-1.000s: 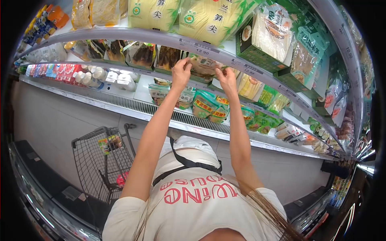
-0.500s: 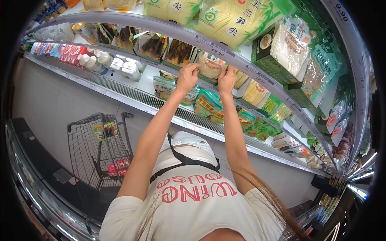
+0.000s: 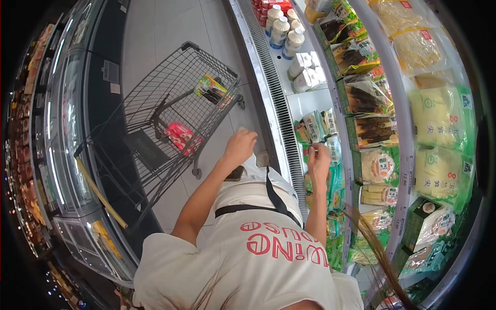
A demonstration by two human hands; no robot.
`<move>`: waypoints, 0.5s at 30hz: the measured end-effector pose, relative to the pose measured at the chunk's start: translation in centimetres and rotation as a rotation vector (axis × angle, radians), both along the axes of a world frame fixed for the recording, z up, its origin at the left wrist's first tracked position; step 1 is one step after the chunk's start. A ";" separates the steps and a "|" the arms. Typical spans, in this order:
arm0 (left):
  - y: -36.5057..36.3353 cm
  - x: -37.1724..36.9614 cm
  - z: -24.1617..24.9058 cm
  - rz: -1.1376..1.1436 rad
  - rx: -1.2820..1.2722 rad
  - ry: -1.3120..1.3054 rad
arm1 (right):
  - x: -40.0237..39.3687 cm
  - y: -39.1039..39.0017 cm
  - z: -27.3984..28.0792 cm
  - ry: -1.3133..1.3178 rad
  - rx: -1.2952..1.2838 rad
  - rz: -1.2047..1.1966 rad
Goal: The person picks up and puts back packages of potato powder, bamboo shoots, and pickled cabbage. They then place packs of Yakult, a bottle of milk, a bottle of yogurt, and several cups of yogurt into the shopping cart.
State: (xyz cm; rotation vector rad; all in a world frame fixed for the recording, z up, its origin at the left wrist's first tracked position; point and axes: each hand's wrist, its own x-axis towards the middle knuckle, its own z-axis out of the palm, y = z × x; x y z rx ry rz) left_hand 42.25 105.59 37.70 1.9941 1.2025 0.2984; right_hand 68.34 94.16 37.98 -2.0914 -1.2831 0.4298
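Note:
My left hand hangs over the aisle floor, between the cart and the shelf, its fingers loosely bent and a little apart with nothing in them. Close to the lower shelf is my right hand, its fingers curled together; no item shows in it. White-and-green packets lie just beyond its fingertips. On the shelf tier to the right, a round-windowed package rests in its box, apart from both hands.
A wire shopping cart stands at the left, holding a green-yellow packet and a red package. White bottles stand on the lower shelf. A glass-fronted refrigerated case runs along the far left.
The view has swung left toward the cart. Both hands have come away from the round-windowed package and dropped lower, and they are farther apart.

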 end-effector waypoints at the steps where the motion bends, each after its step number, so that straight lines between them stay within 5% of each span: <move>1: 0.5 -2.0 -0.5 0.076 0.057 0.051 | -1.6 1.8 0.2 0.067 -0.028 0.063; 7: 5.0 -11.3 -3.3 0.634 -0.015 0.043 | -10.3 14.2 -0.6 0.289 -0.078 0.476; 11: 11.2 -15.0 -7.6 0.980 -0.630 -0.507 | -16.1 24.2 -4.4 0.576 -0.278 0.470; 15: 16.1 -17.2 -19.6 1.338 -1.112 -1.028 | -21.7 33.2 -13.5 0.730 -0.491 0.343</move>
